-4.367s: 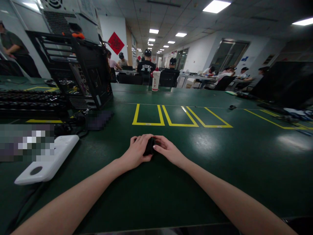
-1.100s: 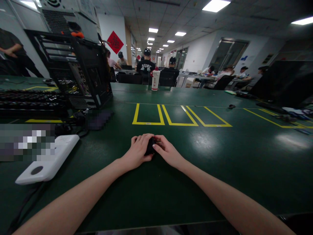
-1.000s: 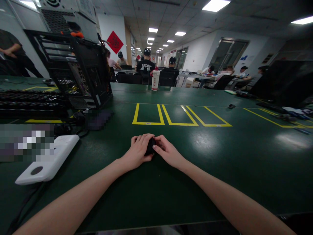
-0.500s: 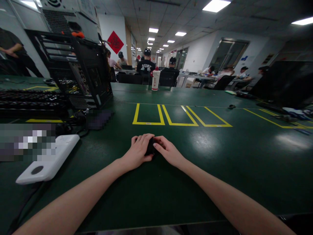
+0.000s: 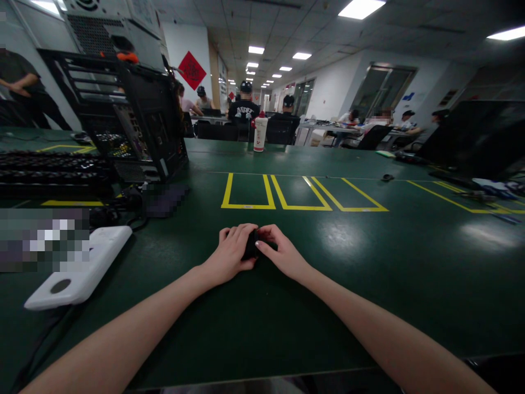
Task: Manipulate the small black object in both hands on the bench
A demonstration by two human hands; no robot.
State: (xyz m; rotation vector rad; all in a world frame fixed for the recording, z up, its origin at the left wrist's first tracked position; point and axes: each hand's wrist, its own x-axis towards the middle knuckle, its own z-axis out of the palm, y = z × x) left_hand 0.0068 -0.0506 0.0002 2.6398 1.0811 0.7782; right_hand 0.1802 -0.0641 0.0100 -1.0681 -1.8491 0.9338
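A small black object point(image 5: 250, 247) is low over or on the green table point(image 5: 287, 339), between my two hands. My left hand point(image 5: 232, 253) curls round its left side, fingers over the top and thumb at the near side. On its right side, my right hand point(image 5: 281, 251) touches it with bent fingers and thumb close together. The object is mostly hidden by my fingers, so its kind cannot be made out. Three yellow tape outlines point(image 5: 248, 207) lie on the table beyond my hands.
To the left are a white power strip point(image 5: 86, 268) with a cable and a black open computer case point(image 5: 151, 126). A white and red bottle point(image 5: 260, 134) stands farther back. A small dark ring-like item point(image 5: 387, 178) lies at the right. Several people sit in the background.
The view has shifted very slightly. My right thumb and fingers have moved a little against the black object; my left hand keeps its hold.
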